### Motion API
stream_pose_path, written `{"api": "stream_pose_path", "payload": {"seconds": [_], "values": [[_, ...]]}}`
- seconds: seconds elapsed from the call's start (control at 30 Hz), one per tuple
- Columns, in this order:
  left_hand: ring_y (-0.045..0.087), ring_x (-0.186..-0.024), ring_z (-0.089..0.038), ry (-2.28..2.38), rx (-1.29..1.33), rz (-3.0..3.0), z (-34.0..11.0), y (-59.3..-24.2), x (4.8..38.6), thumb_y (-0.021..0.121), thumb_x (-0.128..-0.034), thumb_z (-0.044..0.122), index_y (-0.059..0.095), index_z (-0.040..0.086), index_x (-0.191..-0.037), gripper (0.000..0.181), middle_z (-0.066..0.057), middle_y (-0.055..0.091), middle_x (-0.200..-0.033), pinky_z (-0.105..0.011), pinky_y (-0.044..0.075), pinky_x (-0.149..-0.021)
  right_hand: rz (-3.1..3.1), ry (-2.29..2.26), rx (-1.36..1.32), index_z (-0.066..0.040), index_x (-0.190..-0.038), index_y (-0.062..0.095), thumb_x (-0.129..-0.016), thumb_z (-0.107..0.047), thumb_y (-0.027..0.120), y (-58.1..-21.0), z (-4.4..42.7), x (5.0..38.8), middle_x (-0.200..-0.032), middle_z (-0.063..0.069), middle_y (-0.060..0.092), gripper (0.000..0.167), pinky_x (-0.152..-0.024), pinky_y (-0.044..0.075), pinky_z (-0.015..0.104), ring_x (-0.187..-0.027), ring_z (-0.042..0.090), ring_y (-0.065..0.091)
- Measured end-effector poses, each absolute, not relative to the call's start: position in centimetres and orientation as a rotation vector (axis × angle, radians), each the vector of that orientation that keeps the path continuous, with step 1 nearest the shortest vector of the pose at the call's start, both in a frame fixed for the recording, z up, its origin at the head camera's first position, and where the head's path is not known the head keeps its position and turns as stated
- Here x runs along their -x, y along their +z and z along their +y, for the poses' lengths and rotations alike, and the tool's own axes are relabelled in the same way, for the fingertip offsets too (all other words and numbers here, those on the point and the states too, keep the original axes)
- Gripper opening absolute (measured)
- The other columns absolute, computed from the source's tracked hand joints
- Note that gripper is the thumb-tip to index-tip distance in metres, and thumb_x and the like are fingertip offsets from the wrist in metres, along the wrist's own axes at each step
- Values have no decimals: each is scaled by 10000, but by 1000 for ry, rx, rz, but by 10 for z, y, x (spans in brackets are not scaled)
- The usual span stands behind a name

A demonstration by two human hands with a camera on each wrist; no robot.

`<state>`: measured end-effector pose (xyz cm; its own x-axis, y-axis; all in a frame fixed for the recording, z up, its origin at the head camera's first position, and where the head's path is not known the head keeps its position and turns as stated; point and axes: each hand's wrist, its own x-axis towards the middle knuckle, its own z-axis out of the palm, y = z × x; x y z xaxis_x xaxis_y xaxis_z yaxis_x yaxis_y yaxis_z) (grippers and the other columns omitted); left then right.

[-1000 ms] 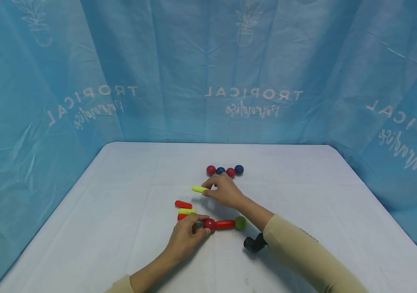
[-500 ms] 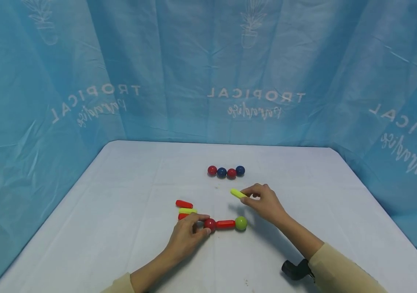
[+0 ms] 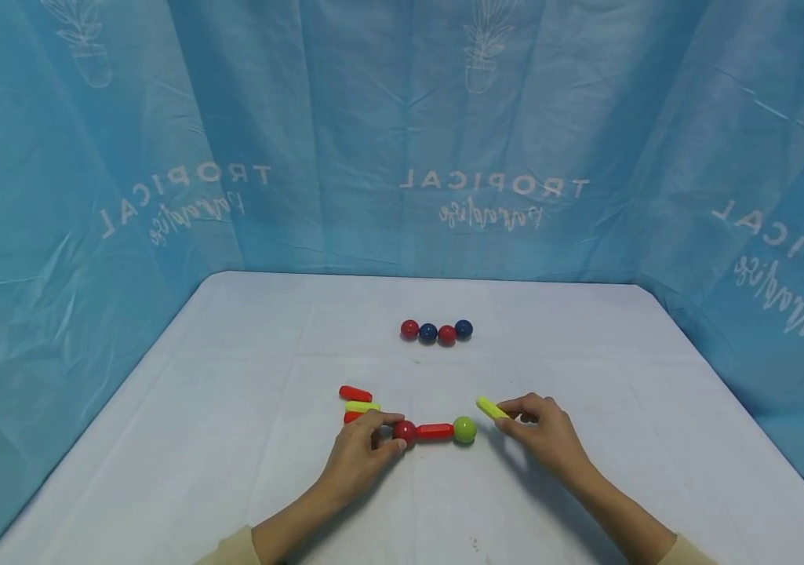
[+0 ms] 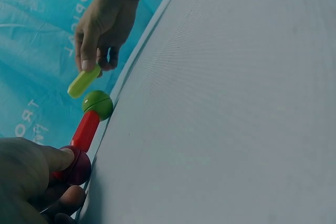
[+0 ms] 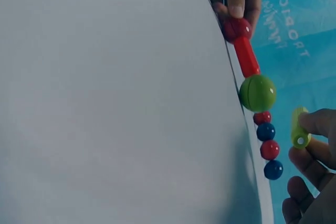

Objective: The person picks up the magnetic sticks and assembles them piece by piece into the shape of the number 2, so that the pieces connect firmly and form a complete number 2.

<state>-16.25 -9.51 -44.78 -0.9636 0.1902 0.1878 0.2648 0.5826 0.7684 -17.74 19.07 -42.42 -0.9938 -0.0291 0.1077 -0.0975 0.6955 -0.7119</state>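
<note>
While the left hand [image 3: 366, 451] is steadying one end of a short chain on the tabletop [image 3: 267, 353], its grip closed around a red ball [image 3: 405, 434], the right hand [image 3: 546, 431] is pinching a yellow stick [image 3: 492, 408] between thumb and fingers. From that red ball the chain is running toward the tabletop's right edge through a red stick [image 3: 434, 432] to a green ball [image 3: 464, 429], the three pieces touching end to end. The yellow stick is hanging above the tabletop, near the green ball but apart from it, and its free end is pointing toward the far left corner. Farther back, a row of balls [image 3: 447, 335], two red and two blue, is lying toward the far edge, while a small group of loose sticks [image 3: 362, 406] is lying on the left-edge side of the chain, the nearest one partly hidden by the left hand. The step in hand seems to be adding the yellow stick to the chain; the next move is probably calling for lowering and turning it until one end is meeting the green ball, with the left hand holding the chain steady.
</note>
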Motion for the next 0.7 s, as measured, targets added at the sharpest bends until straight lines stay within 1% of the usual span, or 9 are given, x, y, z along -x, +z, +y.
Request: {"api": "stream_pose_path", "payload": {"seconds": [0.27,0.43,0.7], "values": [[495,-728,-77,-1340,379,-2725,-95,-446,162,741,-798,171,661,144,-1160,372,23,645,-1004,-145,444,-600,-2820,1232,13,-231,-962,736,-789,-236,742,-429,190,155,-841,-52,645,172,-665,379,240,-861,134,489],[498,-747,-86,-1333,354,-2743,-94,-445,163,741,-798,178,660,151,-1162,374,23,642,-1004,-145,446,-611,-2842,1225,33,-251,-936,735,-776,-232,754,-436,189,146,-807,-82,632,162,-665,358,222,-793,110,446],[495,-736,-81,-1331,343,-2743,-93,-447,163,741,-798,180,662,163,-1157,367,27,639,-994,-145,442,-608,-2835,1198,27,-277,-899,734,-751,-206,768,-443,184,142,-756,-112,628,167,-679,345,226,-771,109,422]]}}
